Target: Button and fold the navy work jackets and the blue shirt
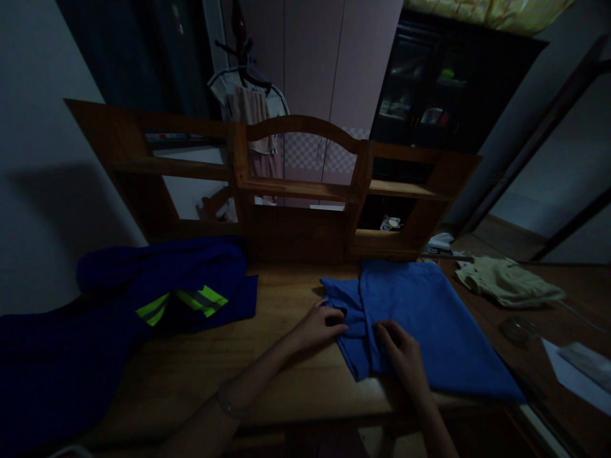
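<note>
A folded blue garment (429, 324) lies flat on the wooden desk (277, 286); its exact kind does not show. Its narrower left part (351, 318) is gathered in creases. My left hand (317, 327) is at that left edge, its fingers and thumb curled round the cloth. Along the fold in the middle, my right hand (403, 356) pinches the fabric between thumb and fingers. The fingertips of both hands are partly lost in the dim light.
A dark blue garment with yellow-green reflective strips (203, 299) is heaped on the left. Behind the desk top rises a wooden shelf (300, 191). To the right are a pale folded cloth (508, 280), a glass dish (518, 327) and white paper (575, 372).
</note>
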`<act>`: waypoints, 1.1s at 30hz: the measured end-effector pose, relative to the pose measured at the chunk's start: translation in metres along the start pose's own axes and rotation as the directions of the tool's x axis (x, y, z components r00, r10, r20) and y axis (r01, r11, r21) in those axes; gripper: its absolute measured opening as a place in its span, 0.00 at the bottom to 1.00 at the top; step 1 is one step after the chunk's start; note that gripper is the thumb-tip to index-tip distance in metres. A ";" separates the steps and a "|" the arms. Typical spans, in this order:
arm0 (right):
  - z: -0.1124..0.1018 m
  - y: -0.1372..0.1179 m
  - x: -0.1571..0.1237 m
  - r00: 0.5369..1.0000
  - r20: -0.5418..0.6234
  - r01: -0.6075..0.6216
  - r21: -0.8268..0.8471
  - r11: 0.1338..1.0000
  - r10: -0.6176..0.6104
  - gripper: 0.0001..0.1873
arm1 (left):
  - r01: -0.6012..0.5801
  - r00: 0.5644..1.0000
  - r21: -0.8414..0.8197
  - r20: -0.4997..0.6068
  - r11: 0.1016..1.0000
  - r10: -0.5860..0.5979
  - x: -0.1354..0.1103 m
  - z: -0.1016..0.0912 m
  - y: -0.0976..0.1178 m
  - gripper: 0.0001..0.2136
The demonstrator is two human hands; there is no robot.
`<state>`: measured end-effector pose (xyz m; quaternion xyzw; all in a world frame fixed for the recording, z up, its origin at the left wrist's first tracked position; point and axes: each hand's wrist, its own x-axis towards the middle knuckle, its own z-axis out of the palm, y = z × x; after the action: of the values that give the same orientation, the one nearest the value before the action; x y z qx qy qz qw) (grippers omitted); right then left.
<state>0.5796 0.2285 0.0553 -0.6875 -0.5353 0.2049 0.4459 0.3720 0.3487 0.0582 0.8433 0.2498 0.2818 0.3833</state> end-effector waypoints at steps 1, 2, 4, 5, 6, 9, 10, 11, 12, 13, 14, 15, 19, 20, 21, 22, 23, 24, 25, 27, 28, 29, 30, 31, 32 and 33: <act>0.000 0.000 0.000 1.000 -0.002 0.001 -0.001 1.000 -0.001 0.18 | -0.010 1.000 0.007 0.011 1.000 0.010 0.000 0.001 -0.001 0.09; 0.000 0.000 0.000 1.000 -0.005 0.004 -0.002 1.000 -0.004 0.18 | -0.022 1.000 0.015 0.019 1.000 0.022 0.000 0.001 -0.002 0.09; 0.000 0.000 0.000 1.000 -0.008 0.011 -0.005 1.000 -0.011 0.18 | -0.041 0.999 0.028 0.027 0.999 0.040 0.000 0.002 -0.004 0.09; -0.001 0.000 0.000 1.000 -0.005 0.012 -0.006 1.000 -0.012 0.18 | -0.045 0.999 0.032 0.028 0.998 0.044 0.000 0.002 -0.005 0.10; -0.001 0.000 0.000 1.000 -0.003 0.011 -0.006 1.000 -0.011 0.19 | -0.047 0.999 0.035 0.028 0.998 0.046 0.000 0.003 -0.005 0.10; -0.001 0.000 0.000 1.000 0.001 0.005 -0.007 1.000 -0.005 0.19 | -0.050 0.998 0.045 0.026 0.998 0.049 0.000 0.002 -0.007 0.10; -0.001 0.000 0.000 1.000 0.001 0.005 -0.009 1.000 -0.005 0.19 | -0.053 0.998 0.048 0.027 0.997 0.052 0.000 0.002 -0.008 0.10; -0.001 0.000 0.000 1.000 0.000 0.005 -0.011 1.000 -0.005 0.19 | -0.056 0.998 0.051 0.029 0.997 0.055 0.000 0.002 -0.008 0.11; -0.001 0.000 0.000 1.000 0.000 0.005 -0.013 1.000 -0.005 0.18 | -0.058 0.998 0.053 0.029 0.997 0.056 0.000 0.002 -0.008 0.10; -0.001 0.000 0.000 1.000 0.002 0.006 -0.013 1.000 -0.006 0.18 | -0.057 0.998 0.051 0.027 0.997 0.056 0.000 0.002 -0.008 0.10; -0.001 0.000 -0.001 1.000 0.004 0.006 -0.010 1.000 -0.006 0.18 | -0.053 0.998 0.049 0.022 0.997 0.052 0.000 0.002 -0.007 0.10; -0.002 0.000 -0.001 1.000 0.005 0.005 -0.008 1.000 -0.005 0.18 | -0.045 0.999 0.046 0.015 0.998 0.045 0.000 0.002 -0.007 0.10; -0.001 0.000 -0.002 1.000 0.005 0.007 0.001 1.000 -0.007 0.17 | -0.003 1.000 0.038 0.011 0.999 0.002 0.000 0.000 -0.002 0.12; -0.001 0.000 -0.002 1.000 0.004 0.007 0.000 1.000 -0.007 0.17 | 0.000 1.000 0.036 0.013 0.999 0.000 0.000 -0.001 -0.001 0.12; -0.001 0.000 -0.002 1.000 0.005 0.006 -0.002 1.000 -0.006 0.17 | 0.000 1.000 0.034 0.015 0.999 -0.001 -0.001 -0.001 0.000 0.12; -0.001 0.000 -0.001 1.000 0.006 0.005 -0.005 1.000 -0.005 0.17 | -0.001 1.000 0.034 0.016 0.999 0.000 -0.001 -0.001 0.001 0.12; -0.001 -0.001 -0.001 1.000 0.007 0.003 -0.009 1.000 -0.003 0.18 | 0.000 1.000 0.037 0.015 0.999 0.000 -0.001 -0.001 0.001 0.12; -0.001 -0.001 -0.001 1.000 0.008 0.000 -0.013 1.000 0.000 0.18 | 0.001 1.000 0.042 0.013 0.999 -0.002 -0.001 -0.002 0.001 0.12; -0.001 -0.001 -0.001 1.000 0.009 -0.001 -0.015 1.000 0.001 0.18 | 0.000 1.000 0.047 0.010 0.999 -0.001 0.000 -0.001 0.001 0.13; -0.001 -0.002 -0.001 1.000 0.009 -0.001 -0.016 1.000 0.001 0.19 | -0.014 1.000 0.053 0.009 0.998 0.014 0.000 -0.001 0.000 0.13; -0.001 -0.002 -0.001 1.000 0.007 0.001 -0.013 1.000 -0.001 0.19 | -0.022 1.000 0.053 0.009 0.998 0.022 0.000 -0.001 0.000 0.13; -0.001 -0.002 -0.001 1.000 0.007 0.004 -0.009 1.000 -0.004 0.20 | -0.027 1.000 0.052 0.010 0.998 0.027 0.000 0.000 -0.001 0.13; -0.001 -0.003 -0.001 1.000 0.008 0.006 -0.004 1.000 -0.006 0.20 | -0.030 0.999 0.052 0.013 0.998 0.029 0.000 0.000 -0.003 0.13; -0.001 -0.002 -0.001 1.000 0.009 0.006 -0.003 1.000 -0.005 0.20 | -0.031 0.999 0.053 0.018 0.998 0.031 0.000 0.000 -0.004 0.14; -0.001 -0.002 -0.001 1.000 0.011 0.004 -0.004 1.000 -0.004 0.19 | -0.033 0.999 0.055 0.021 0.998 0.032 0.000 0.001 -0.005 0.14; -0.001 -0.002 -0.002 1.000 0.013 0.002 -0.007 1.000 -0.002 0.19 | -0.036 0.999 0.056 0.022 0.998 0.034 0.000 0.001 -0.006 0.14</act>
<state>0.5789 0.2267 0.0574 -0.6872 -0.5394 0.2071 0.4404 0.3715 0.3522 0.0528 0.8610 0.2387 0.2724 0.3572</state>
